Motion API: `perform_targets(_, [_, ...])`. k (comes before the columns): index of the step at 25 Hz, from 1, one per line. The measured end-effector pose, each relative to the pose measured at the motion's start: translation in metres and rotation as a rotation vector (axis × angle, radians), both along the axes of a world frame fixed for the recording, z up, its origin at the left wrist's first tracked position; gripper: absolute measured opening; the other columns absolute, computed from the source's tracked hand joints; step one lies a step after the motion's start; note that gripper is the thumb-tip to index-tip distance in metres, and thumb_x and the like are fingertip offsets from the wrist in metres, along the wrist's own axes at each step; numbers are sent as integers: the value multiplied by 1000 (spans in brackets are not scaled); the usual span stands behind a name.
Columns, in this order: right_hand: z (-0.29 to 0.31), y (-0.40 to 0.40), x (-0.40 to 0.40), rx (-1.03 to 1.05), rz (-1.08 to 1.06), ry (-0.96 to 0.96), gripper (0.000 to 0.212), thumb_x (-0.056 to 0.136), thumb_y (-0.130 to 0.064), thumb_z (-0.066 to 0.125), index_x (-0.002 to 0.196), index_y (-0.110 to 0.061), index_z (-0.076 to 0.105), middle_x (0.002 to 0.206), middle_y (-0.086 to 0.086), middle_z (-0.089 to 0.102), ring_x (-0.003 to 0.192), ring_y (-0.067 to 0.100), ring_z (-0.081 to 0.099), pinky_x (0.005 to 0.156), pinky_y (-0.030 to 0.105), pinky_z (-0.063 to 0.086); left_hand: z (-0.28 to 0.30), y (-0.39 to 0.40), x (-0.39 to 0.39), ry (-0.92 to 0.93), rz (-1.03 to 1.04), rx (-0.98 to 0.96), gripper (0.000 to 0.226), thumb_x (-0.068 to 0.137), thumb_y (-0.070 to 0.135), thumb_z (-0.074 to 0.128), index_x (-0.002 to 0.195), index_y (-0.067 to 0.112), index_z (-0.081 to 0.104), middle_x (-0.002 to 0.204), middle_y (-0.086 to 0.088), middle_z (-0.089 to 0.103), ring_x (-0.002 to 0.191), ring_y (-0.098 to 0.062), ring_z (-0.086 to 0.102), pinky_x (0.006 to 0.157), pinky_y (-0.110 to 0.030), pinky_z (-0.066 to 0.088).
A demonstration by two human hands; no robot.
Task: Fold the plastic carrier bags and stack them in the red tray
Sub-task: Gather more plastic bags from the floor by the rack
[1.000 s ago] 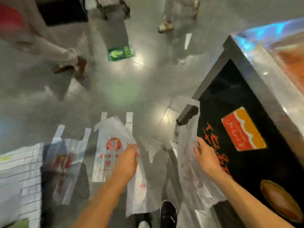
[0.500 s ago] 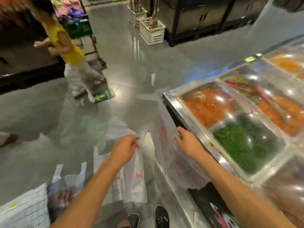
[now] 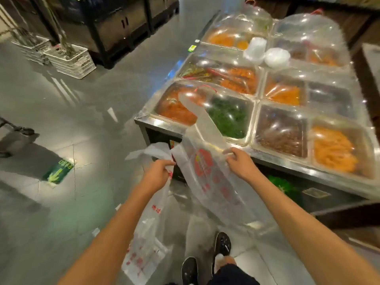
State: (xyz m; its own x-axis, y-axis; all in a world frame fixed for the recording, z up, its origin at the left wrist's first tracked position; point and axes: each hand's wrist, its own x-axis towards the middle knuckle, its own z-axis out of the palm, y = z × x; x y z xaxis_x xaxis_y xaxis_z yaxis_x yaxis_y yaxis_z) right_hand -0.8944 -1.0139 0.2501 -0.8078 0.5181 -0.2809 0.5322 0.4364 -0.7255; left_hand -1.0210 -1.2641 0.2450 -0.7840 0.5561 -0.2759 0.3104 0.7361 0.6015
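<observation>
My left hand (image 3: pixel 157 173) grips the top of a white carrier bag with red print (image 3: pixel 146 241), which hangs down beside my left forearm. My right hand (image 3: pixel 238 161) pinches the upper edge of a second, clearer carrier bag with a round red logo (image 3: pixel 207 177). That bag hangs between my hands, and one of its handles sticks up over the food counter. Both bags are off the floor. No red tray is in view.
A steel food counter (image 3: pixel 185 125) with covered trays of orange, green and brown food stands at the right. White crates (image 3: pixel 70 58) and dark cabinets stand at the back left. A green arrow sticker (image 3: pixel 58 171) lies on the grey floor. My shoes (image 3: pixel 222 243) are below.
My view has lifted from the floor to the counter. Both hands have risen with their bags and come closer together. The bags that lay on the floor at the left are out of view.
</observation>
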Motion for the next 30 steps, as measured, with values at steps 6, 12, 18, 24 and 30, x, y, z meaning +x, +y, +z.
perform_targets(6, [12, 22, 141, -81, -520, 32, 27, 95, -10, 49, 116, -16, 66, 105, 2, 64, 94, 18, 61, 80, 33, 51, 25, 102, 77, 0, -378, 44, 45, 95, 1, 50, 139, 11, 57, 141, -11, 57, 133, -26, 50, 108, -33, 37])
perform_targets(12, [20, 44, 245, -106, -834, 130, 27, 99, -5, 43, 104, -25, 61, 87, -10, 60, 78, 10, 57, 56, 19, 41, 47, 200, 184, 19, -684, 73, 47, 94, -2, 45, 136, 14, 59, 141, -7, 57, 129, -26, 52, 106, -38, 44])
perform_targets(18, [21, 54, 355, -184, -1156, 259, 22, 102, -12, 44, 112, -17, 64, 107, 6, 65, 88, 15, 60, 77, 30, 52, 59, 275, 321, 117, -994, 66, 43, 97, 8, 51, 135, 24, 60, 143, -4, 56, 131, -26, 48, 100, -41, 45])
perform_targets(24, [24, 62, 454, -387, -1369, 516, 23, 107, -36, 44, 122, -28, 60, 114, 2, 67, 95, 16, 68, 81, 38, 61, 67, 324, 460, 180, -1236, 152, 35, 97, 17, 55, 124, 37, 65, 118, 7, 66, 111, -16, 50, 82, -36, 48])
perform_targets(30, [40, 78, 534, -697, -1625, 920, 24, 102, -36, 52, 112, -22, 68, 108, 6, 73, 100, 22, 69, 72, 29, 56, 79, 356, 544, -150, -1283, 171, 48, 101, 12, 49, 147, 26, 44, 142, -1, 55, 128, -16, 55, 108, -37, 47])
